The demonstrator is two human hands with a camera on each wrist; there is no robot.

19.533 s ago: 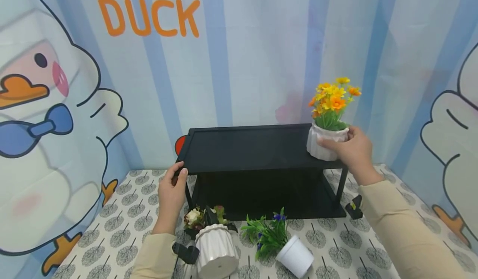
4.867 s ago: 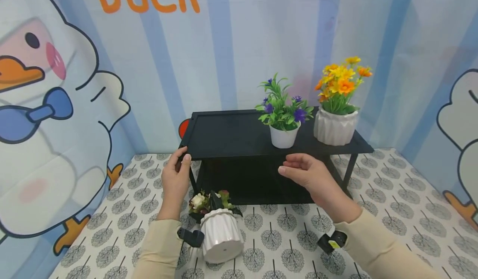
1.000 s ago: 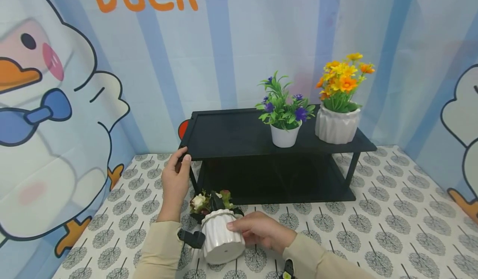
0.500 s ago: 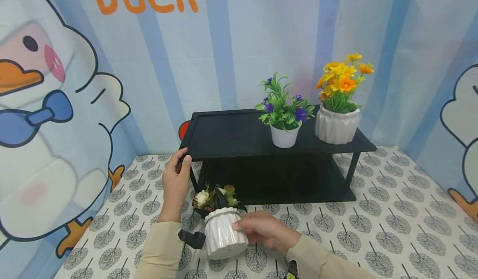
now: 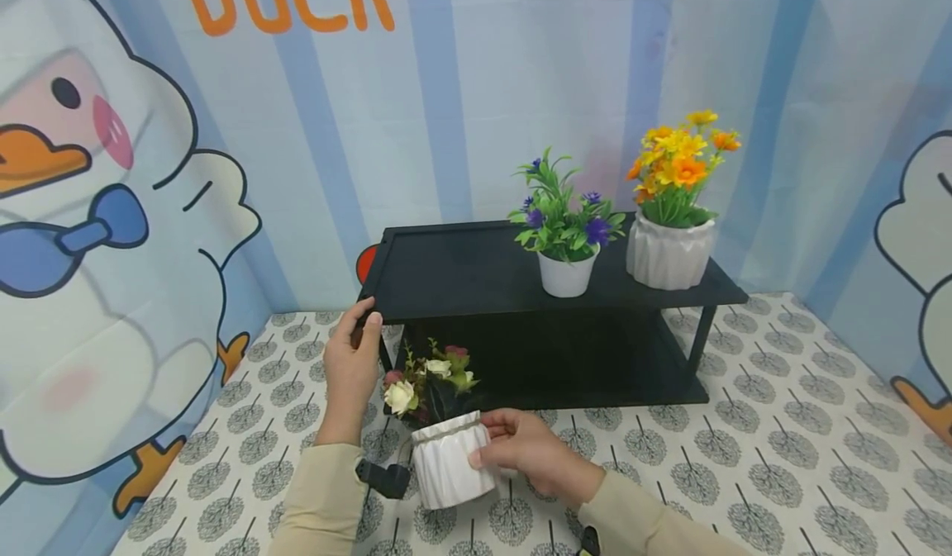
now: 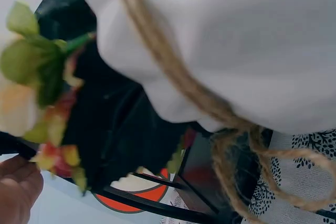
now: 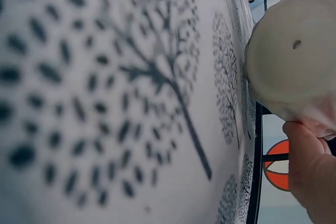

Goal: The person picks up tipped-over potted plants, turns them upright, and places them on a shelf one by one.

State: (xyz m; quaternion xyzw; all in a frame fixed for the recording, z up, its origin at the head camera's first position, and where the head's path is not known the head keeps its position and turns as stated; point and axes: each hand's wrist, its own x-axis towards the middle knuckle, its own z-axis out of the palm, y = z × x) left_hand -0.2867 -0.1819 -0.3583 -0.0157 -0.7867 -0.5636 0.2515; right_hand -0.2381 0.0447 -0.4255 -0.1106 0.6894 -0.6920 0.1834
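My right hand point(image 5: 534, 450) grips the right side of a white fluted flowerpot point(image 5: 449, 467). The pot leans to the left, and its cream and dark red artificial flowers point(image 5: 405, 394) stand in front of the shelf's left part. Twine point(image 6: 173, 66) runs around the pot's rim, with a loose bow, in the left wrist view. The pot's underside point(image 7: 289, 59) with a small hole faces the right wrist camera. My left hand point(image 5: 349, 381) holds the front left corner of the black two-tier shelf point(image 5: 454, 268), thumb at the front edge.
On the shelf top stand a small white pot point(image 5: 567, 275) with purple flowers and, to its right, a white fluted pot point(image 5: 669, 254) with yellow-orange flowers. A tree-patterned cloth point(image 5: 781, 457) covers the table. Behind hangs a duck-printed curtain point(image 5: 506, 85).
Earlier, the purple-flowered pot went from the table to the shelf top. My right hand then took hold of the lying fluted pot and has lifted and tipped it more upright. My left hand stays put.
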